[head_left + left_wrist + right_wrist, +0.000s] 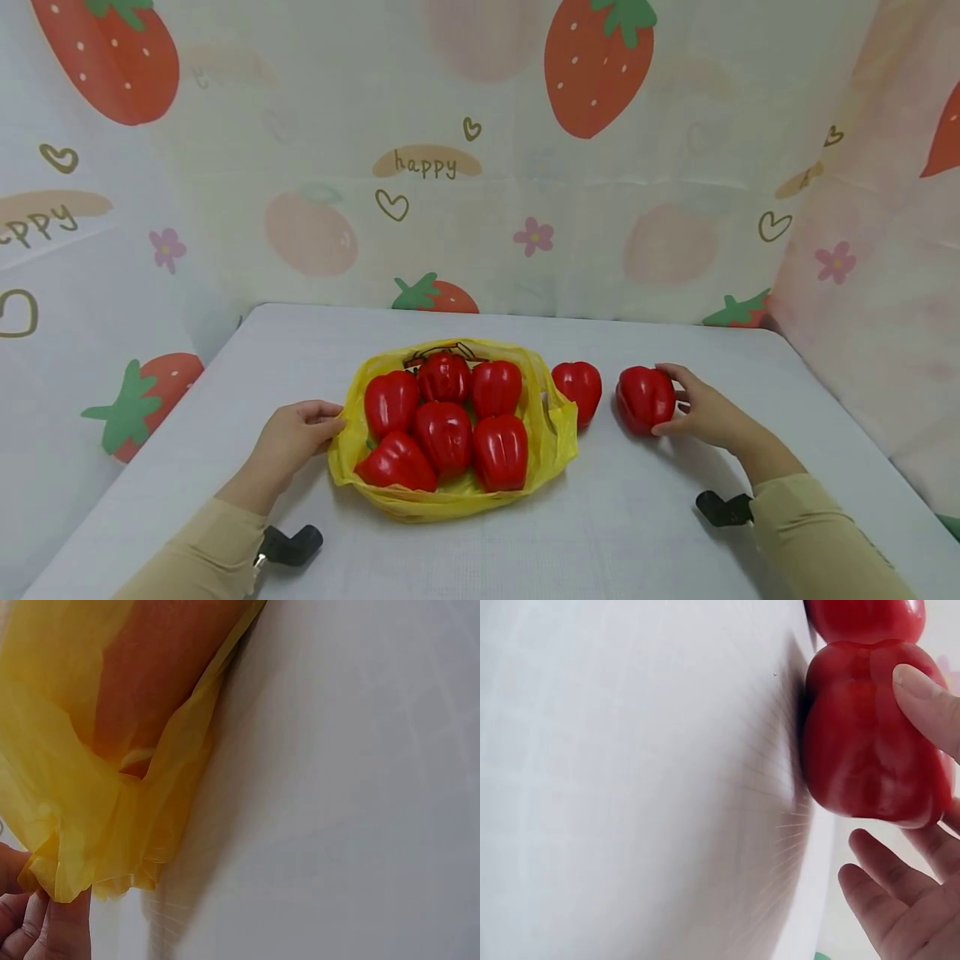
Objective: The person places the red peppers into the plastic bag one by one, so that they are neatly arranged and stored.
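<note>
A yellow plastic bag lies spread wide with several glossy red bell peppers inside. At its left edge my left hand pinches the rim; the left wrist view shows the crumpled plastic between thumb and fingers. To the right of the bag, my right hand holds a red bell pepper from its right side. In the right wrist view the thumb presses on this pepper, low at the table, with other fingers behind it. Another red bell pepper rests against the bag's right edge, partly covered by it.
Everything stands on a white-covered table. A strawberry-printed cloth hangs behind it and along both sides. Dark wrist-camera mounts stick out by the left sleeve and the right sleeve.
</note>
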The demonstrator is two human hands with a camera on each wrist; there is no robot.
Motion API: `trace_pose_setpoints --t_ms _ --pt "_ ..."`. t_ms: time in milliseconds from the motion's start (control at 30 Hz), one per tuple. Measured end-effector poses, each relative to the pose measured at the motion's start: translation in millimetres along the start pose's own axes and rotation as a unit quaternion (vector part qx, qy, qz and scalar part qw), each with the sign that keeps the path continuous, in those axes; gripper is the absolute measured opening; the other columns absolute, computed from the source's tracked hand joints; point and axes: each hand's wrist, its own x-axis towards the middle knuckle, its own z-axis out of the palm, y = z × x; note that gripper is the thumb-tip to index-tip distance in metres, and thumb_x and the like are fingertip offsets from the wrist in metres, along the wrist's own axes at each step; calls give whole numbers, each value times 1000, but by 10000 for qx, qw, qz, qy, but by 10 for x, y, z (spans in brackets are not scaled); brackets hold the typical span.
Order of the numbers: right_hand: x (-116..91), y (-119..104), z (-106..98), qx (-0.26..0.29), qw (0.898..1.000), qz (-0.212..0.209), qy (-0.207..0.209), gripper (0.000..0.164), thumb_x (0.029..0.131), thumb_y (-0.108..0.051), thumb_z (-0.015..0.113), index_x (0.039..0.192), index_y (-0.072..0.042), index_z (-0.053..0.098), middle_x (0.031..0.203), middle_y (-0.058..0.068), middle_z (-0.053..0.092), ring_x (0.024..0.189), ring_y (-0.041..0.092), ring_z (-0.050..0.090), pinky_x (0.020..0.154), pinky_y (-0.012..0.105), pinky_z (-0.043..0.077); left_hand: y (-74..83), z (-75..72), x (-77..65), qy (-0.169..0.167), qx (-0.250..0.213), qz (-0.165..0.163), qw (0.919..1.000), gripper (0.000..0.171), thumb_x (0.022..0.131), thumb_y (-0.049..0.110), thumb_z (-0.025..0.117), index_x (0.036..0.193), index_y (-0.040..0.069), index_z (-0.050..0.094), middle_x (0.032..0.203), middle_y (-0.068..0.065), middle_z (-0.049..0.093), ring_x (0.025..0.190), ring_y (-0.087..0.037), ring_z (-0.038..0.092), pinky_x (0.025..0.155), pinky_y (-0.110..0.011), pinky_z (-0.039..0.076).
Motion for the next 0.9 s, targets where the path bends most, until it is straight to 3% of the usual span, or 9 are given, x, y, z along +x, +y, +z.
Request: trace_pose_setpoints --t_ms 567,900 --pt "12 -31 12 -81 9994 -164 278 98 69 -31 78 142 -1 19 139 25 27 122 47 34 86 49 48 -25 13 9 1 -67 41 10000 35 89 24 59 115 1 59 102 -11 64 86 -16 61 78 -30 53" --pt "9 -293 -168 -236 9980 -491 318 95 71 -32 77 142 -2 22 137 24 34 120 45 39 82 48 51 -30 20 22 -17 -86 38 10000 35 89 24 58 115 0 59 103 -11 64 87 -16 61 78 -30 53"
